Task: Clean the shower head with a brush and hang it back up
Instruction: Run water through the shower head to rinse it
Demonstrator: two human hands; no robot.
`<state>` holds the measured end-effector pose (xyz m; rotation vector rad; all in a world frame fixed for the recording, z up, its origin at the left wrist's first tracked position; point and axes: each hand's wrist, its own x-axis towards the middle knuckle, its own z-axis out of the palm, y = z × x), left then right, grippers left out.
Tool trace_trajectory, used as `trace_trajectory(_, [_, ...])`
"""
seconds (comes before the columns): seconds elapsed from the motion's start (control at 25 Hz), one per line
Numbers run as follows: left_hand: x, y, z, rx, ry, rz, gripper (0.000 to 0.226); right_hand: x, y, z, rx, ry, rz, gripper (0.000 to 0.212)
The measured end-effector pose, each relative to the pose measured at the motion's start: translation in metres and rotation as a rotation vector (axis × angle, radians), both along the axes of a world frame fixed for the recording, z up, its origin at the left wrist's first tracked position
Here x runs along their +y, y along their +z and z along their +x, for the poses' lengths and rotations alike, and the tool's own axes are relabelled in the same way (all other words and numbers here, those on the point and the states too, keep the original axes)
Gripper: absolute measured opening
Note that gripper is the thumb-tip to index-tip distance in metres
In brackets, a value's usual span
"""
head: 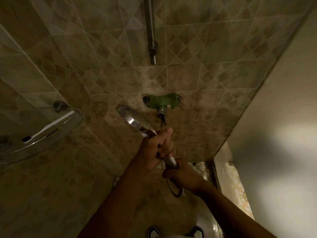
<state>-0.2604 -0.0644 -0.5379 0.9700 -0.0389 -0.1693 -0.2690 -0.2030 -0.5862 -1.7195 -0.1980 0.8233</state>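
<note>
The chrome shower head (pixel 132 117) points up and to the left in front of the tiled wall, its round face turned left. My left hand (pixel 158 148) grips its handle in the middle. Just below, my right hand (pixel 183 176) closes around the handle's lower end, where the metal hose (pixel 173 189) joins and loops down. A white toothbrush-like brush (pixel 49 127) lies on the glass corner shelf (pixel 41 143) at left, apart from both hands. The vertical chrome rail (pixel 151 31) runs up the wall above.
A wall valve wrapped in green cloth (pixel 162 101) sits just right of the shower head. A pale wall or door (pixel 277 134) closes in on the right. My shoes (pixel 176 233) stand on the wet floor below.
</note>
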Motion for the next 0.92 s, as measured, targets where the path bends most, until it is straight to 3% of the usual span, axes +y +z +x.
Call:
trace_trajectory(0.36, [0.000, -0.008, -0.004, 0.112, 0.150, 0.060, 0.039, 0.003, -0.015, 0.002, -0.072, -0.130, -0.121, 0.021])
trace_trajectory(0.52, [-0.006, -0.003, -0.005, 0.104, 0.186, 0.077, 0.013, 0.004, -0.014, 0.004, -0.069, -0.164, -0.130, 0.014])
trace_trajectory(0.64, [-0.002, -0.003, -0.004, 0.005, 0.141, 0.127, 0.017, 0.000, -0.007, 0.006, -0.067, -0.104, -0.091, 0.010])
trace_trajectory(0.84, [0.002, 0.003, 0.000, 0.012, 0.043, 0.076, 0.014, 0.000, -0.001, 0.007, 0.039, 0.080, 0.054, 0.029])
trace_trajectory(0.92, [-0.001, 0.002, 0.002, 0.014, 0.006, 0.030, 0.030, 0.002, -0.004, 0.007, 0.082, 0.079, 0.092, 0.028])
